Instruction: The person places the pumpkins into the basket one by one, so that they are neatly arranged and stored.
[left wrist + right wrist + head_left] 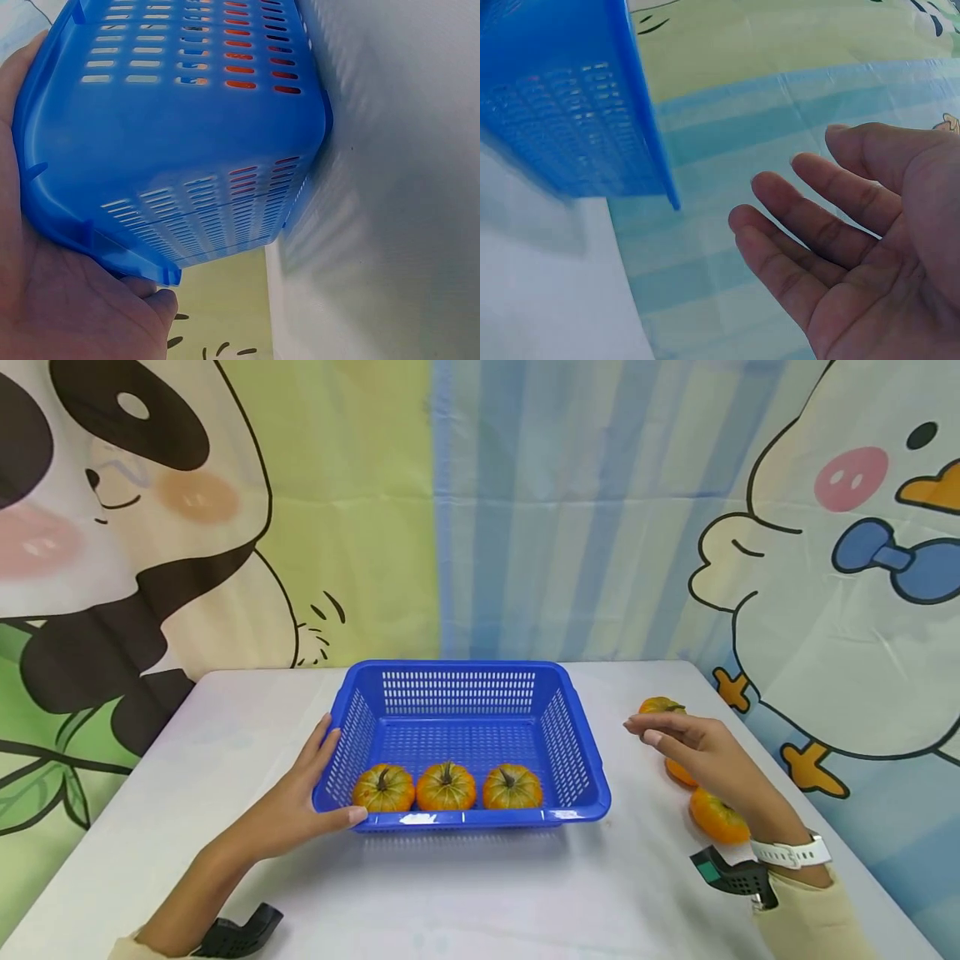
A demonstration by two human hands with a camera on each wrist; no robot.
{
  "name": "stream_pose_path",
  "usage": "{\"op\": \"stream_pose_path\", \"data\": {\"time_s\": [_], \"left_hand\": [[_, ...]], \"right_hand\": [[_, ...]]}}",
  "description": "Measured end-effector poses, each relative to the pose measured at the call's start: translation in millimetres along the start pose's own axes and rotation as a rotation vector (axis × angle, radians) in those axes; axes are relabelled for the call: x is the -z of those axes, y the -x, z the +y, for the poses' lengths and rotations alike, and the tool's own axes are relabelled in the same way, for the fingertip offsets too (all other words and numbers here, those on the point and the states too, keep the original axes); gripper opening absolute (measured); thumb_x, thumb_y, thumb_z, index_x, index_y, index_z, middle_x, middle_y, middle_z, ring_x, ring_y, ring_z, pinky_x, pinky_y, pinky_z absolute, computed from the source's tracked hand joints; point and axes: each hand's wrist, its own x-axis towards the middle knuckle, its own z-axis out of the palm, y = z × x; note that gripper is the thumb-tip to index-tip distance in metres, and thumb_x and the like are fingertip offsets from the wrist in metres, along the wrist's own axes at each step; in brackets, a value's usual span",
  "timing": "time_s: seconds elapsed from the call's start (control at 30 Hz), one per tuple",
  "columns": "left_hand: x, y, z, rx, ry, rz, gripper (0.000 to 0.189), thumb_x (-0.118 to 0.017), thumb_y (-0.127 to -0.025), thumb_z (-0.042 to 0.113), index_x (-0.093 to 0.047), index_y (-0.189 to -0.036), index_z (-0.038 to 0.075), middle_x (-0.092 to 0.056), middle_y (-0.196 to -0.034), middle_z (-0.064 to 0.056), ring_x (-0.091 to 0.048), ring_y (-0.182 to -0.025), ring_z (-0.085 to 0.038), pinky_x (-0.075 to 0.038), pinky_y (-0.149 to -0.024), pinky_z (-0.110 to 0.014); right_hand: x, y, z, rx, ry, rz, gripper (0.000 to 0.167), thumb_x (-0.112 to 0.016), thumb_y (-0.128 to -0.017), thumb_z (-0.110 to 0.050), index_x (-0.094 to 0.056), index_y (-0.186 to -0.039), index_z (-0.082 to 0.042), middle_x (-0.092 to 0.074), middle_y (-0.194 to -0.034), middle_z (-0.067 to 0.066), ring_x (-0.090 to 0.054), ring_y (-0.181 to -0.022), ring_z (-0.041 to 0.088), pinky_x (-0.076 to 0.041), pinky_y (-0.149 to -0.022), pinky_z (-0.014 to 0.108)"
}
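Note:
A blue plastic basket (465,732) with slotted walls stands on the table. Three small orange pumpkins (446,787) sit in a row along its front wall. My left hand (294,806) holds the basket's front left corner, thumb over the front rim and fingers along the left rim. In the left wrist view the rim lies against the palm (75,300). To the right of the basket, my right hand (701,752) hovers with nothing in it, fingers loosely bent. Loose pumpkins (718,817) lie under and beside it, partly hidden by the hand and wrist.
The white table (480,893) reaches back to a cartoon-printed curtain (525,510). A white band (793,853) and a black device (731,872) are on the right wrist; another black device (238,933) is on the left.

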Motion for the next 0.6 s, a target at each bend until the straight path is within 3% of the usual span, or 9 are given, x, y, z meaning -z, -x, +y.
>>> {"op": "stream_pose_path", "data": {"time_s": [0.23,0.43,0.6], "left_hand": [[0.8,0.2,0.4,0.001,0.01,-0.007,0.111,-0.076,-0.081,0.041,-0.002,-0.157,0.009,0.018,-0.16,0.007,-0.002,-0.144,-0.046,-0.018,-0.101,-0.074],[1.6,-0.2,3.5,0.02,-0.004,-0.009,0.111,-0.075,-0.081,0.043,-0.001,-0.157,0.01,0.018,-0.16,0.007,-0.003,-0.144,-0.046,-0.018,-0.101,-0.075],[1.9,0.3,4.3,0.036,-0.007,-0.009,0.112,-0.075,-0.081,0.043,-0.001,-0.157,0.009,0.019,-0.16,0.006,-0.002,-0.144,-0.046,-0.018,-0.101,-0.074]], "right_hand": [[17,25.5,16,-0.044,0.097,0.138,0.033,-0.053,-0.101,-0.029,-0.066,-0.124,-0.01,-0.065,-0.121,0.008,-0.054,-0.104,-0.008,-0.044,-0.081,0.008],[27,42.9,36,-0.049,0.147,0.223,0.033,-0.056,-0.1,-0.025,-0.064,-0.126,-0.006,-0.068,-0.115,0.006,-0.054,-0.098,-0.011,-0.047,-0.074,0.008],[33,55.9,51,-0.059,0.173,0.254,0.032,-0.058,-0.099,-0.022,-0.064,-0.126,-0.005,-0.068,-0.114,-0.004,-0.051,-0.097,-0.015,-0.042,-0.075,0.003]]}}
